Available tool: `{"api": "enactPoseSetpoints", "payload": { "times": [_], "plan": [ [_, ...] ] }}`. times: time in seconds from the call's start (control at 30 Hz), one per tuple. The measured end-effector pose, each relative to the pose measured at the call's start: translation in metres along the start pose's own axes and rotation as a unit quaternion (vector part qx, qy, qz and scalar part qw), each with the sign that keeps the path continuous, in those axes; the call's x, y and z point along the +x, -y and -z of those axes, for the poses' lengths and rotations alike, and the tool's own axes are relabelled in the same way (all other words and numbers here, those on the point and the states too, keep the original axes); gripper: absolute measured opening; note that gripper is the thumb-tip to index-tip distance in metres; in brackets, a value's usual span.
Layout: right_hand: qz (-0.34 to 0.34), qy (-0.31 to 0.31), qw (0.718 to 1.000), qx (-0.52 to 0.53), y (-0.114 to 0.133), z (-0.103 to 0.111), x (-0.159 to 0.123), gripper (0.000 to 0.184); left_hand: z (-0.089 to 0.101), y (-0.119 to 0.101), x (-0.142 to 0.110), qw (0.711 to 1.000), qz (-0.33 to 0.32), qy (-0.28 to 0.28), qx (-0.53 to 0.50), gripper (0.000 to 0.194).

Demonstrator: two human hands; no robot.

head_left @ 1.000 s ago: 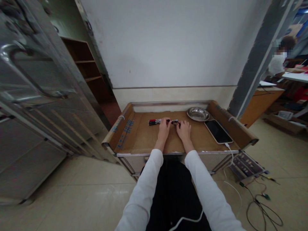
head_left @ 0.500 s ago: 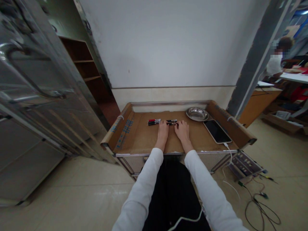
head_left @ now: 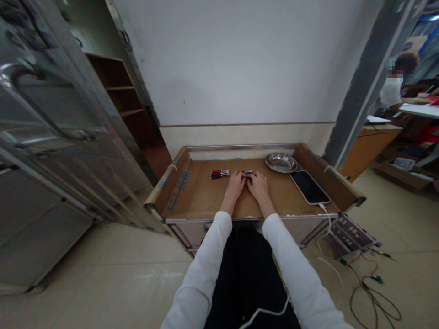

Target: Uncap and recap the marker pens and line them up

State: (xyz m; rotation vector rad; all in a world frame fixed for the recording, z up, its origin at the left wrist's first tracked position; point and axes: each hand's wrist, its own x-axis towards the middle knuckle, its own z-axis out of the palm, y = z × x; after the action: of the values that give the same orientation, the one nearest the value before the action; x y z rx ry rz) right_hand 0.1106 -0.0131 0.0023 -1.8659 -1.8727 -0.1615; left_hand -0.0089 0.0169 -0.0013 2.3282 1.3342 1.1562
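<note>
Several pens (head_left: 219, 174), black ones and one with a red end, lie side by side on the cardboard-lined top of a cart (head_left: 202, 196). Right beside their inner ends is my left hand (head_left: 235, 186), its fingers bent and closed. My right hand (head_left: 259, 186) faces it, with thumbs and fingertips nearly meeting. Both hands close on a dark pen (head_left: 247, 172), of which only a short piece shows past the fingertips. My fingers hide most of it.
A round steel dish (head_left: 281, 162) stands at the back right. In front of it lies a phone (head_left: 309, 187) with a white cable (head_left: 324, 209) over the front edge. Raised cardboard sides (head_left: 169, 176) flank the cart top. A person (head_left: 393, 89) sits far right.
My left hand has shifted slightly right, and the two hands are now closer together. The pens on the left stay where they were, with their inner ends now apart from my fingers.
</note>
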Motion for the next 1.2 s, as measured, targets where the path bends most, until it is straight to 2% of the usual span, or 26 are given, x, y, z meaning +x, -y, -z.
{"api": "enactPoseSetpoints", "payload": {
  "times": [0.33, 0.53, 0.67, 1.0, 1.2],
  "plan": [
    [-0.006, 0.002, 1.000, 0.016, -0.0020, -0.0013, -0.0001, 0.024, 0.0022, -0.0003, -0.0048, 0.995, 0.056, -0.023, 0.085, 0.006],
    [-0.023, -0.016, 0.999, 0.020, -0.0025, -0.0005, 0.0001, 0.025, 0.0024, -0.0027, -0.0046, 0.992, 0.060, -0.032, 0.105, 0.007],
    [-0.043, -0.018, 0.999, 0.015, -0.0015, 0.0020, -0.0005, 0.024, 0.0021, -0.0041, -0.0045, 0.990, 0.069, -0.037, 0.120, 0.001],
    [-0.045, -0.004, 0.999, 0.010, -0.0017, -0.0007, -0.0003, 0.025, -0.0063, 0.0012, -0.0047, 0.987, 0.051, -0.059, 0.140, 0.014],
    [-0.046, 0.009, 0.999, 0.005, -0.0027, -0.0024, 0.0002, 0.027, -0.0054, -0.0003, -0.0044, 0.985, 0.068, -0.042, 0.155, 0.014]
  ]
}}
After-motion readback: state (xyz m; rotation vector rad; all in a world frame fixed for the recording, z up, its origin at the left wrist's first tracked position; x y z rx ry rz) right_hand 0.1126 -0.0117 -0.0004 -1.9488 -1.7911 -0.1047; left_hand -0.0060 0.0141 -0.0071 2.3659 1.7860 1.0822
